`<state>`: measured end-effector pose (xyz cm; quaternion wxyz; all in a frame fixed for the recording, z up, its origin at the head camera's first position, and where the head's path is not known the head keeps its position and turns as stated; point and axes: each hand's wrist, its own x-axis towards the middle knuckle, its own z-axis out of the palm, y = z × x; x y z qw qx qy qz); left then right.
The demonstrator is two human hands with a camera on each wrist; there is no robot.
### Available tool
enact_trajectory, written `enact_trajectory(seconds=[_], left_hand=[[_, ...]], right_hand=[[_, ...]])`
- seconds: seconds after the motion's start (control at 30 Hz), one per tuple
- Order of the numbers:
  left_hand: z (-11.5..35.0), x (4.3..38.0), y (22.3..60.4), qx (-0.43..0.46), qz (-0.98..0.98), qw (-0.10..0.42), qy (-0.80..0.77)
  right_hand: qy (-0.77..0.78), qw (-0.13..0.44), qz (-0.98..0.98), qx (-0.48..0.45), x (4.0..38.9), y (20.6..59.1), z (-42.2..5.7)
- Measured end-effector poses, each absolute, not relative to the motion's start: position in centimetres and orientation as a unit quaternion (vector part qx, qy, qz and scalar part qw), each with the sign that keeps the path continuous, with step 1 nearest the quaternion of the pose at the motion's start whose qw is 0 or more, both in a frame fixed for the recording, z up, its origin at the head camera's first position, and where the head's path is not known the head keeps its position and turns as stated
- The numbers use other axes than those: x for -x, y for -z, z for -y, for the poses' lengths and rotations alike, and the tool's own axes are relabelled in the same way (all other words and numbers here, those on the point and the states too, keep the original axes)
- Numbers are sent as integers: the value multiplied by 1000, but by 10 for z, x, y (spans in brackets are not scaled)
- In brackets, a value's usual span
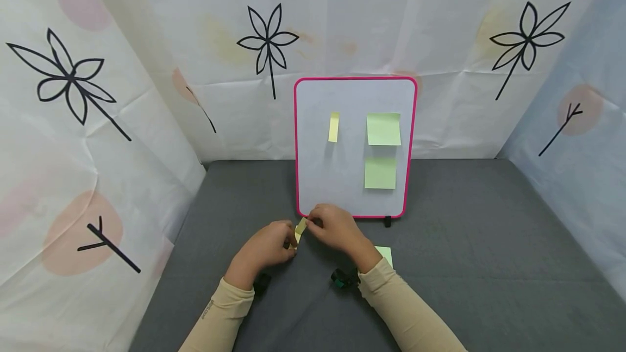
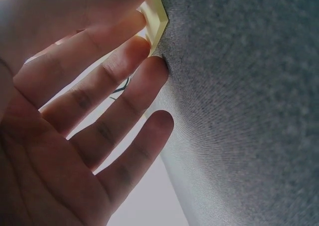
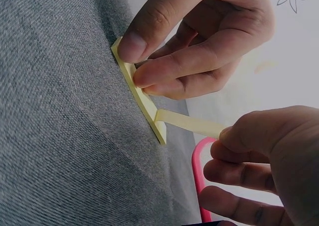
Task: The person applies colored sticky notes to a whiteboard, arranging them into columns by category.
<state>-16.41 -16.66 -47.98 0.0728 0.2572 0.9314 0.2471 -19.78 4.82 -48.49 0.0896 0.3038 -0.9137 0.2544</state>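
Between thumb and fingers, my left hand (image 1: 265, 246) holds a thin pad of narrow yellow sticky notes (image 3: 144, 104) low against the grey cloth. My right hand (image 1: 338, 227) pinches the free end of the top yellow strip (image 3: 192, 122), which is lifted off the pad but still joined to it at one end. In the left wrist view, part of the pad (image 2: 156, 19) shows beyond the fingertips. Both hands are near the lower left corner of a pink-framed whiteboard (image 1: 349, 200). One yellow strip (image 1: 333, 127) and two green square notes (image 1: 383, 129) are stuck on the board.
Another green note (image 1: 385, 255) lies on the grey cloth (image 1: 464, 265), partly hidden by my right forearm. A small black foot (image 1: 388, 221) shows under the board's right side. White patterned sheets (image 1: 195, 53) surround the table at the back and sides.
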Motion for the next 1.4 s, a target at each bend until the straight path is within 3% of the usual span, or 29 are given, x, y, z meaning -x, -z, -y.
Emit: enact_trajectory(seconds=[1.4], left_hand=[[169,163,475,-249,-929,87,-261]], right_hand=[[-285,116,912,-273,200,472,-62]])
